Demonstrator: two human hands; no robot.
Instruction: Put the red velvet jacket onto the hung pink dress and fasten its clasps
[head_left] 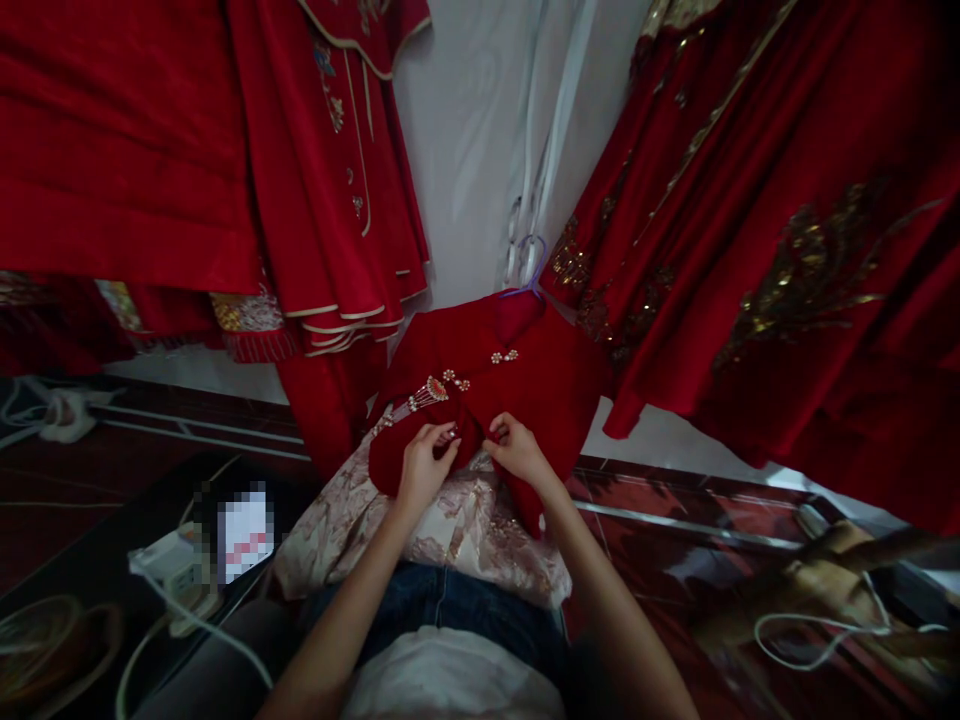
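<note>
A red velvet jacket (540,380) with pearl buttons and a beaded tassel ornament (424,395) lies in front of me on a purple hanger (531,268), over a pale floral cloth (465,525) on my lap. My left hand (426,455) pinches the jacket's front edge just below the ornament. My right hand (517,448) grips the same red fabric a little to the right. Both hands have their fingers closed on the cloth, close together near the front opening.
Red embroidered gowns hang at the left (225,170) and at the right (787,230), with a white wall (465,130) between them. A power strip with white cables (180,585) lies at lower left. Dark red tiled floor (675,530) spreads around, with cords (817,630) at right.
</note>
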